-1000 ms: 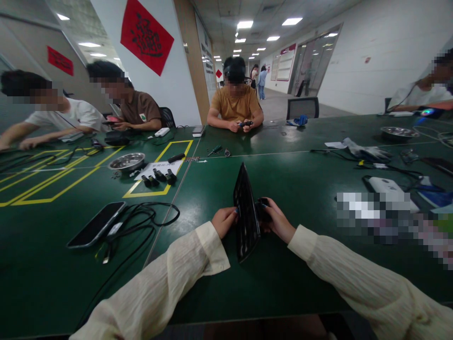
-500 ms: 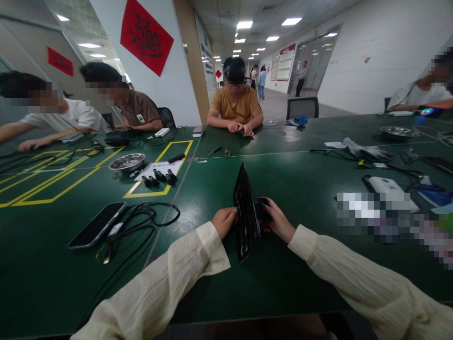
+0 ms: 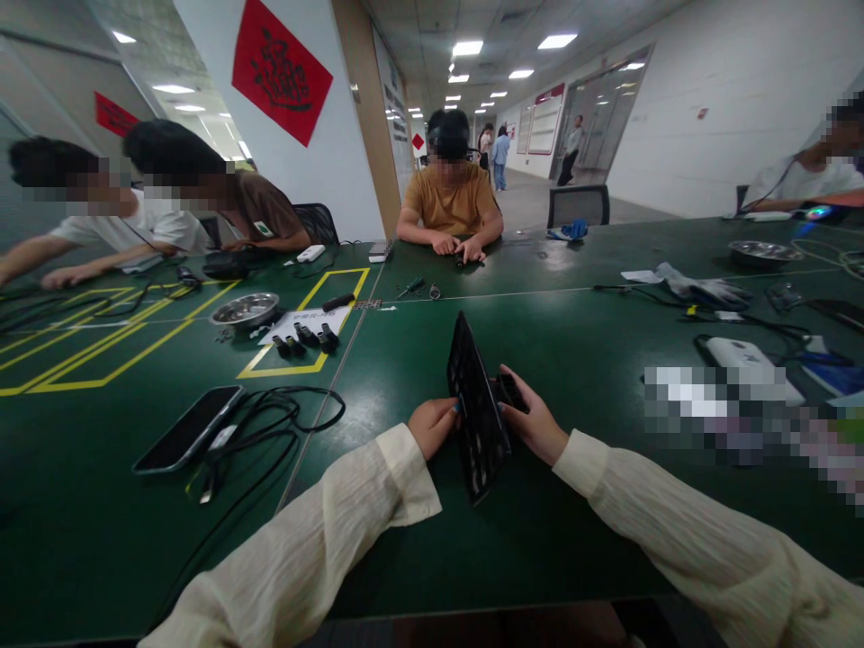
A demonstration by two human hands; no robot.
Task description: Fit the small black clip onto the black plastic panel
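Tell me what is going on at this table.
The camera wearer holds a black panel on edge on the green table, tilted a little. The left hand steadies its left face. The right hand, on the other side, holds a small black part against it. To the left lie a phone and loose cables. Across the table, a person in a yellow shirt handles something small with both hands.

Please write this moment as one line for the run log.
left hand: grips black grid panel on edge | right hand: holds small black part at panel | surface: green table | nearby: phone, cables
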